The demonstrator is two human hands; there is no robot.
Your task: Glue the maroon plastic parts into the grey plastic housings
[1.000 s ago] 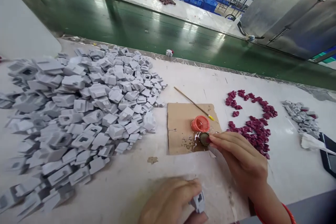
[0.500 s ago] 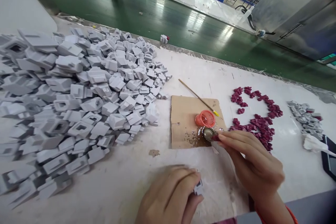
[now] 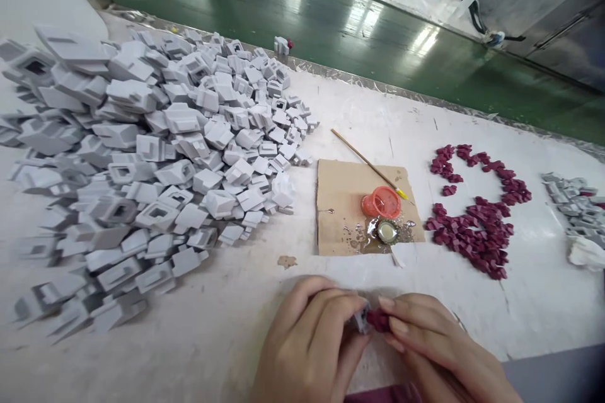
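Observation:
My left hand (image 3: pixel 309 343) is closed on a small grey plastic part (image 3: pixel 362 318), most of it hidden by the fingers. Between the fingertips of my right hand (image 3: pixel 428 337) is a small maroon plastic piece (image 3: pixel 379 320). Its end meets the opening of the grey part; whether it has entered cannot be seen. Beyond the hands lies a piece of brown cardboard (image 3: pixel 338 179), bearing a red cup (image 3: pixel 380 203) and a bottle cap (image 3: pixel 387 232) amid spilled clear liquid.
A large heap of grey parts (image 3: pixel 189 138) covers the left of the table. Maroon pieces (image 3: pixel 477 227) lie right of the cardboard, with a smaller grey pile (image 3: pixel 571 201) farther right. A thin stick (image 3: pixel 363 158) rests across the cardboard's edge. Behind runs a green conveyor belt (image 3: pixel 331 25).
My right hand has come back from the bottle cap toward me, bringing the maroon piece to the grey part in my left hand. The view has tilted down slightly.

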